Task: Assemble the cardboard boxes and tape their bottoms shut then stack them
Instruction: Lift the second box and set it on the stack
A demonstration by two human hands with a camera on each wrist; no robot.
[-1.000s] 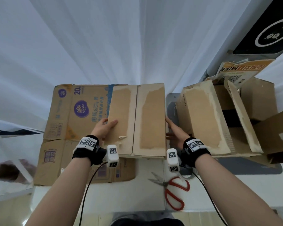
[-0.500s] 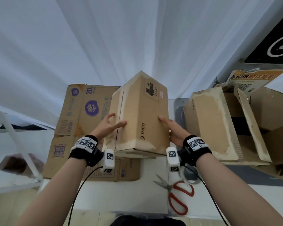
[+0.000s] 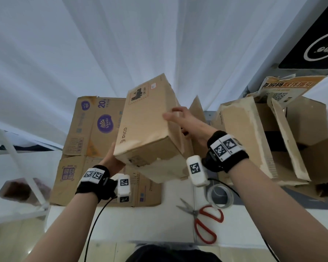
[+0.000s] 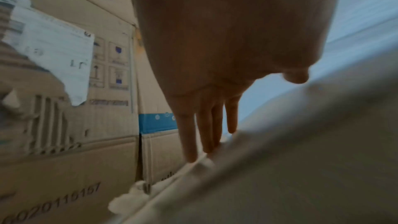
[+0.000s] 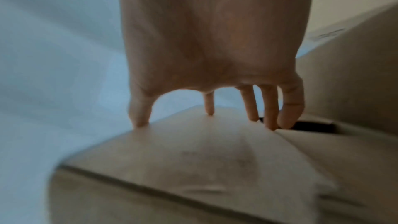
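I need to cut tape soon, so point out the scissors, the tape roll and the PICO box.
scissors (image 3: 206, 224): head view, red handle.
tape roll (image 3: 219, 197): head view, clear ring.
PICO box (image 3: 146, 121): head view, printed face.

white curtain (image 3: 121, 44), black panel with white ring (image 3: 318, 48), white table (image 3: 155, 222)

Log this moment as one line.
PICO box: lifted, tilted | left hand: under its near corner | right hand: fingers spread on its right side

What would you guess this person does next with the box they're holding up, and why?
Probably carry the PICO box right and set it onto the open boxes there. It is assembled, lifted and tilted off the table, left hand underneath, right hand on its far side; tape roll and scissors lie untouched.
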